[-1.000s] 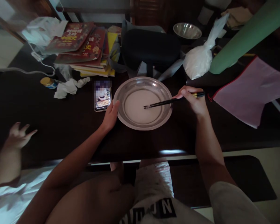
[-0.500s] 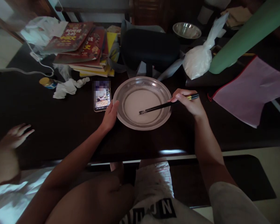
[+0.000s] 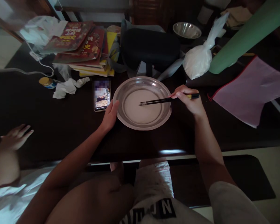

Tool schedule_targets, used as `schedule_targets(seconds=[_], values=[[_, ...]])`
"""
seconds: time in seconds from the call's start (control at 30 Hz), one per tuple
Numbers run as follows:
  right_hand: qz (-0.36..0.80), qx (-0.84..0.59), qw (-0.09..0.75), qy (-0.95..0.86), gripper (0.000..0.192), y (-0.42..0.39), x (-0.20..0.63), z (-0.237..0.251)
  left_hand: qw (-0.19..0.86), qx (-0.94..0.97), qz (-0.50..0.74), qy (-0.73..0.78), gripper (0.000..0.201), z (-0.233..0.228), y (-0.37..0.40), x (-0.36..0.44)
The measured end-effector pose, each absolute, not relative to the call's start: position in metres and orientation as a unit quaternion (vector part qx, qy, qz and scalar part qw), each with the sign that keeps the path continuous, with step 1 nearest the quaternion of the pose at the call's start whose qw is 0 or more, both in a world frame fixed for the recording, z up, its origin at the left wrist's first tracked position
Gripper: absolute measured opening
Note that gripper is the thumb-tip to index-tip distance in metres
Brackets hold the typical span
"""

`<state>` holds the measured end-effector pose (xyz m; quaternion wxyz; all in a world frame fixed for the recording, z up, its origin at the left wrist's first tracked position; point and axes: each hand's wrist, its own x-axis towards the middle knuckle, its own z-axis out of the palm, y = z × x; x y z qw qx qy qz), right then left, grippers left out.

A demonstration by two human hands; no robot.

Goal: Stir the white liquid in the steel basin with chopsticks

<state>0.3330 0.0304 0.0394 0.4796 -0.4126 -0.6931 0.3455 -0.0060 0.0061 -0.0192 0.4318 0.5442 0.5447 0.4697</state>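
Chopsticks (image 3: 163, 100) are pinched in the right hand (image 3: 189, 101), fingers pressed together around the upper ends, thumb on top; the sticks are held nearly level, and their tips are dipped into the pale liquid (image 3: 142, 106) near the middle of the steel basin (image 3: 123, 116); the basin is set flat on the dark table (image 3: 60, 121), straight ahead of the person, close to the near edge; its left rim is steadied by the left hand (image 3: 110, 116), fingers kept close together and curved against the outer wall, thumb laid up along the rim; just to the left of that hand, a phone (image 3: 102, 95) is seen lying face up with its screen lit, touching neither hand nor basin; beyond the phone, crumpled tissue (image 3: 68, 87) and a small yellow-lidded jar (image 3: 46, 82) are spotted, and behind them a stack of books (image 3: 84, 46) is piled; directly behind the basin a black case (image 3: 150, 48) is parked; to its right a knotted white plastic bag (image 3: 199, 59), a second steel bowl (image 3: 186, 30) farther back, a green roll (image 3: 245, 34) and a pink folder (image 3: 249, 90) are laid out; at the far left, another person's hand (image 3: 15, 138) is rested on the table with fingers spread, well apart from the basin.
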Motion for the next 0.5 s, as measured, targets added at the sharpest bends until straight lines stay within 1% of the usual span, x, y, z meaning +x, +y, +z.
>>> schedule_targets(seconds=[0.1, 0.2, 0.27, 0.37, 0.43, 0.5], values=[[0.364, -0.416, 0.499, -0.667, 0.027, 0.03, 0.336, 0.0401, 0.435, 0.545, 0.466, 0.545, 0.06, -0.018, 0.0058, -0.006], [0.403, -0.409, 0.462, -0.675, 0.027, 0.0288, 0.3353, 0.0398, 0.426, 0.55, 0.462, 0.55, 0.058, -0.0152, 0.005, -0.0055], [0.394, -0.407, 0.447, -0.692, 0.024, 0.0284, 0.3343, 0.0397, 0.417, 0.552, 0.464, 0.553, 0.056, -0.0137, 0.0045, -0.0049], [0.362, -0.41, 0.475, -0.69, 0.023, 0.0285, 0.3356, 0.0406, 0.423, 0.547, 0.464, 0.553, 0.053, -0.013, 0.0042, -0.0044], [0.371, -0.413, 0.491, -0.671, 0.027, 0.0285, 0.3369, 0.041, 0.433, 0.545, 0.462, 0.55, 0.055, -0.0142, 0.0047, -0.0047], [0.392, -0.413, 0.482, -0.666, 0.028, 0.0286, 0.3365, 0.0408, 0.434, 0.548, 0.461, 0.546, 0.057, -0.0166, 0.0056, -0.0053]])
